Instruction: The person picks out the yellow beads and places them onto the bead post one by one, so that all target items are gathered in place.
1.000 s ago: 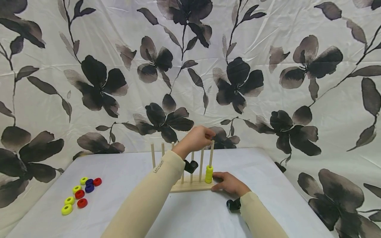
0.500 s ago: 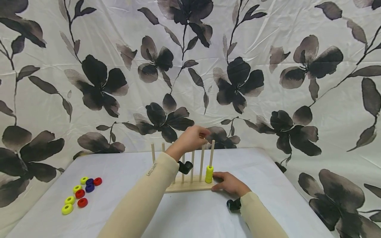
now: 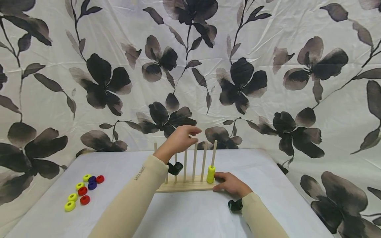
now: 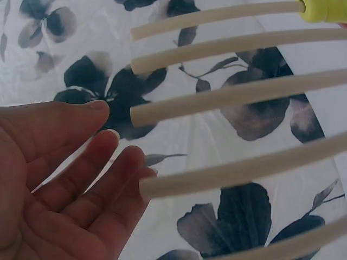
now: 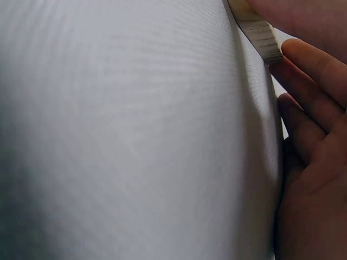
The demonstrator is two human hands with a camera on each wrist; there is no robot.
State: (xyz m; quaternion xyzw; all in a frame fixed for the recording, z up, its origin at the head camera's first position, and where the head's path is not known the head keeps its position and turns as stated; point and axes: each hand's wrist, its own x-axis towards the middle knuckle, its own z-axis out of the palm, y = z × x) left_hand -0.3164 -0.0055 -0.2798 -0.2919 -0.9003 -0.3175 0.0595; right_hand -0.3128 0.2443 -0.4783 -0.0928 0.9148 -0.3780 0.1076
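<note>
A wooden peg stand with a row of upright pegs is on the table. Yellow rings are stacked on its rightmost peg. Above the stand, my left hand is in the air near the tops of the middle pegs. Its fingers are relaxed and hold nothing; in the left wrist view, bare peg ends lie beside the fingertips. My right hand grips the stand's right end, thumb in front and fingers behind. The right wrist view shows the base's end between thumb and fingers.
On the table's left side lie several loose rings: yellow ones, red ones and blue ones. A floral cloth hangs behind the white table.
My left hand has moved left from the top of the rightmost peg to above the middle pegs. The right hand stays at the stand's end. The view has shifted slightly.
</note>
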